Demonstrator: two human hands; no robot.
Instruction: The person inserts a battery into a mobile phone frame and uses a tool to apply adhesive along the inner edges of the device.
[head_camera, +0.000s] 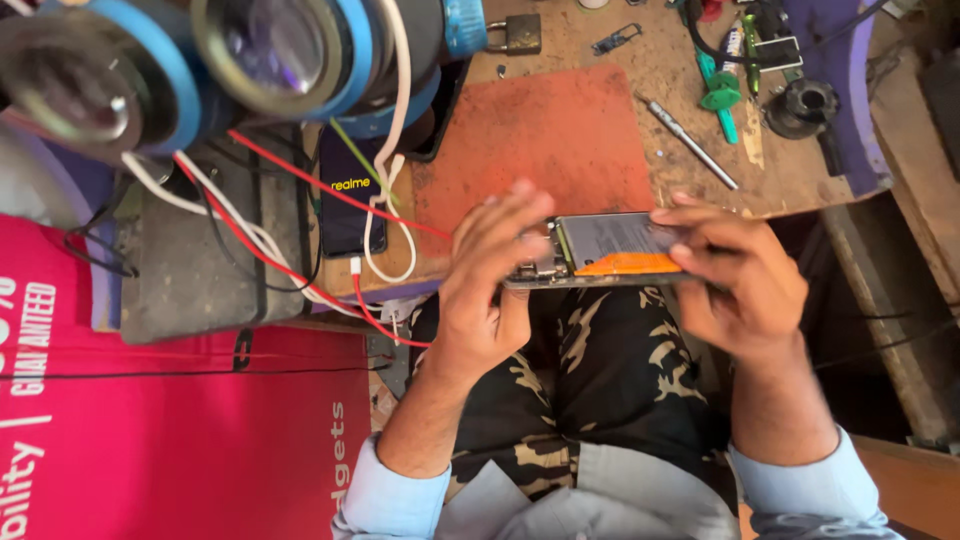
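Note:
An opened phone (610, 250) with its back off shows a grey battery and an orange strip. I hold it flat above my lap, just below the table's front edge. My left hand (490, 280) grips its left end, fingers curled over the top. My right hand (735, 275) holds the right end, with fingers lying across the battery. Both hands are blurred.
A red work mat (545, 140) lies on the worn wooden table (660, 60). A second dark phone (350, 195) rests at the mat's left with white and red cables. A metal screwdriver (690, 142), green tool (720, 95), padlock (515, 35) and magnifier lenses (270, 45) lie about.

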